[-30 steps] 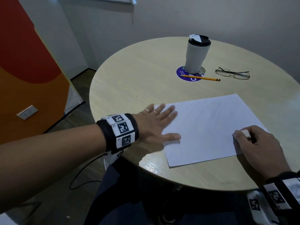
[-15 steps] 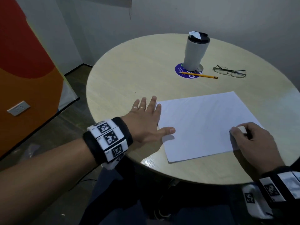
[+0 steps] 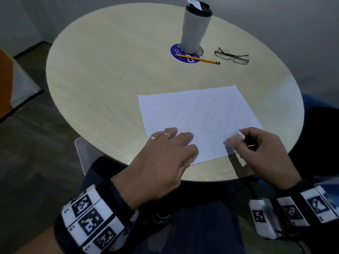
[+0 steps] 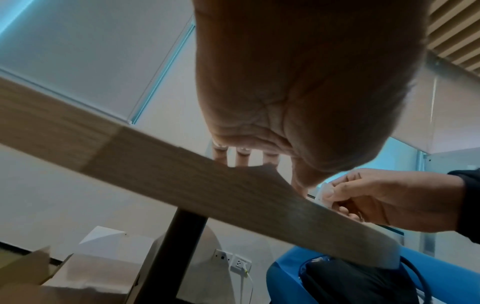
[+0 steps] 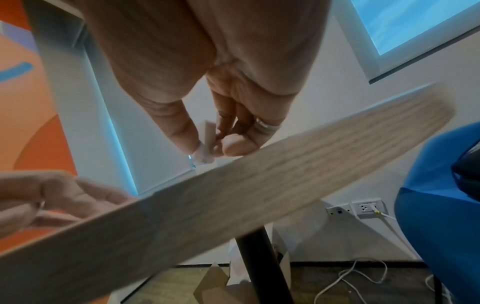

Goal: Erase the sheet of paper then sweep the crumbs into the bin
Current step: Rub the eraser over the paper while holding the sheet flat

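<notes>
- One paper, one eraser.
- Left hand flat, fingers on paper.
- Right hand pinches eraser.
- One cup, pencil, glasses.

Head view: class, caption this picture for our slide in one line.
Left hand steadies the paper while right hand pinches an eraser.
</notes>
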The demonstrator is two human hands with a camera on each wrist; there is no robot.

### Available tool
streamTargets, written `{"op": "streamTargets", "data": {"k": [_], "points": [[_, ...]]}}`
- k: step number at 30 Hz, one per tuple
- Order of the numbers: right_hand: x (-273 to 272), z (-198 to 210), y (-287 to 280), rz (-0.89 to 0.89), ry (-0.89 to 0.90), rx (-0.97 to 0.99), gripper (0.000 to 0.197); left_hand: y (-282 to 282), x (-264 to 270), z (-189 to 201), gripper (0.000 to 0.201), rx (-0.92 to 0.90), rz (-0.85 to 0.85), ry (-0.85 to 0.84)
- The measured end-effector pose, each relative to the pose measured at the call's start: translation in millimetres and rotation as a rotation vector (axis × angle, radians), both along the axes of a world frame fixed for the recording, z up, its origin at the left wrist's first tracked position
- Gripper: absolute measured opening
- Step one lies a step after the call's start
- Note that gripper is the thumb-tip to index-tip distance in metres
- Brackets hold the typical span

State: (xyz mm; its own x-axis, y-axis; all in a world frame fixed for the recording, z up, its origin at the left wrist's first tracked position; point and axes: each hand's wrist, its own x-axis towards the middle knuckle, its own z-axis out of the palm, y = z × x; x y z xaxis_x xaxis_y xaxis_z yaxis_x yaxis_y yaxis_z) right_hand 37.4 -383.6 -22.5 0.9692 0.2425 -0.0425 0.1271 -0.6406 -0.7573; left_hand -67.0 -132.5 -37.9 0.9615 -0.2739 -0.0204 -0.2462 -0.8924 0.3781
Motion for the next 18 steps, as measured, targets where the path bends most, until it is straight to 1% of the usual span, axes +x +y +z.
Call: {"op": "streamTargets", "data": {"k": [3, 5, 8, 10, 14, 18], "points": [[-8.6, -4.9, 3.7, 0.039, -0.027, -0.01, 0.011, -4.1, -9.7, -3.9, 0.012, 0.01, 0.063, -0.044], [-9.2, -10.2, 6.8, 0.049, -0.076, -0.056, 0.013, -9.1, -14.3, -9.2, 0.014, -0.016, 0.085, -0.072], [-9.3, -14.7, 12.7, 0.055, -0.104, -0.066, 0.013, -17.0, -17.4, -12.8, 0.038, 0.0, 0.043, -0.132], [-11.4, -15.8, 17.6, 0.078, -0.124, -0.068, 0.012, -17.1, -16.0, -16.2, 0.049, 0.002, -0.019, -0.125], [-17.7, -12.5, 25.7, 0.115, -0.201, -0.077, 0.01, -7.8, -16.0, -26.6, 0.062, 0.042, -0.074, -0.077], [-28.9, -10.7, 36.0, 0.214, -0.275, -0.08, 0.011, -3.8, -18.1, -29.6, 0.076, 0.185, -0.128, -0.093]]}}
